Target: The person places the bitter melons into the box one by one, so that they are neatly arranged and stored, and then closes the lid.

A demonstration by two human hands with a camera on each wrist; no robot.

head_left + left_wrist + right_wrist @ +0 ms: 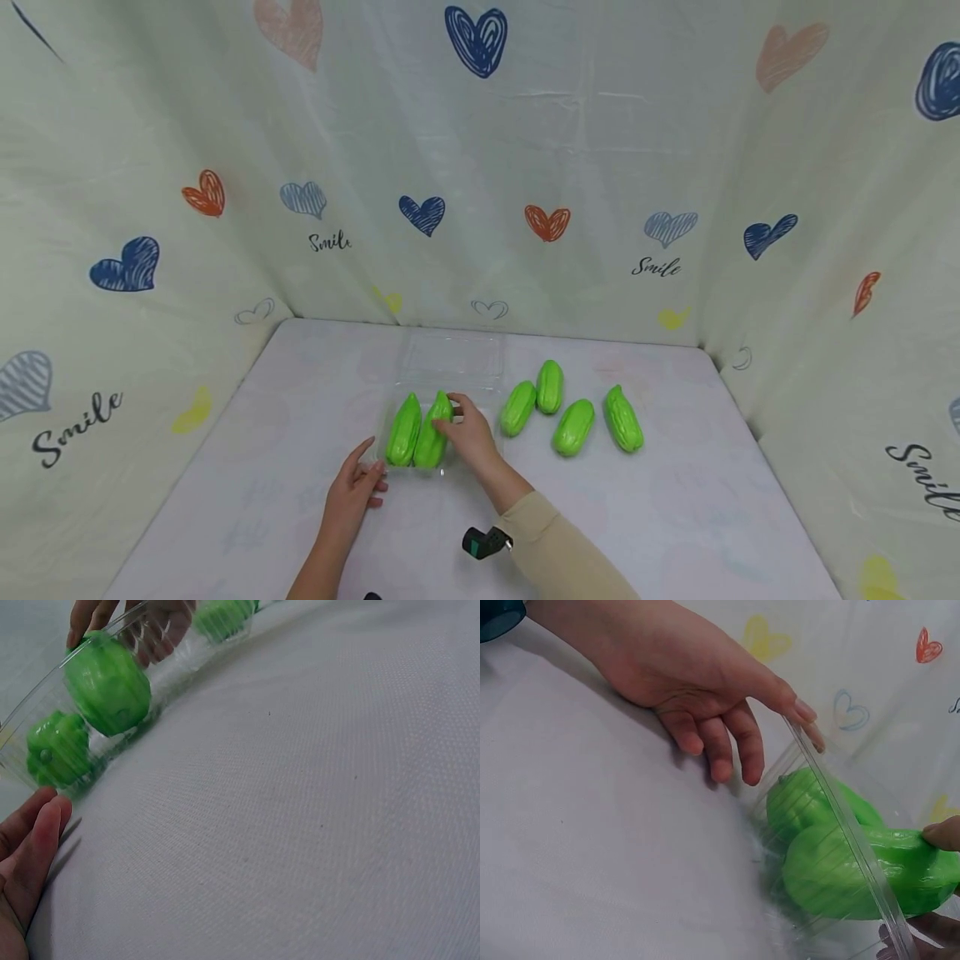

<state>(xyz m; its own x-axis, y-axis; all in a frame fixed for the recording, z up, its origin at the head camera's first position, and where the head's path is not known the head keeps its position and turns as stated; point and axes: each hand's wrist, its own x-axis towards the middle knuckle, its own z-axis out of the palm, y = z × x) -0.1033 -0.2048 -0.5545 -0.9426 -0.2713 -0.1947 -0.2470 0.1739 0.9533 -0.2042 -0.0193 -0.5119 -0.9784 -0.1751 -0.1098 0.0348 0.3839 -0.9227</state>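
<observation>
An open clear plastic container (429, 468) holds two bright green ridged gourds side by side, the left gourd (404, 430) lying against the second gourd (431, 435). My right hand (471, 433) pinches that second gourd with thumb and fingertips near its narrow end. My left hand (352, 483) touches the container's near left corner. In the right wrist view, the left thumb and index finger are at the clear rim (851, 832), the other fingers hanging loosely below. From the left wrist view, both gourds (109, 686) show through the container's near wall.
Right of the container, several more green gourds (573, 428) lie loose on the white table (675, 517). The container's clear lid (452, 357) is folded back behind it. A heart-print curtain (600, 150) surrounds the table's back and sides. A black device (483, 543) is by the right sleeve.
</observation>
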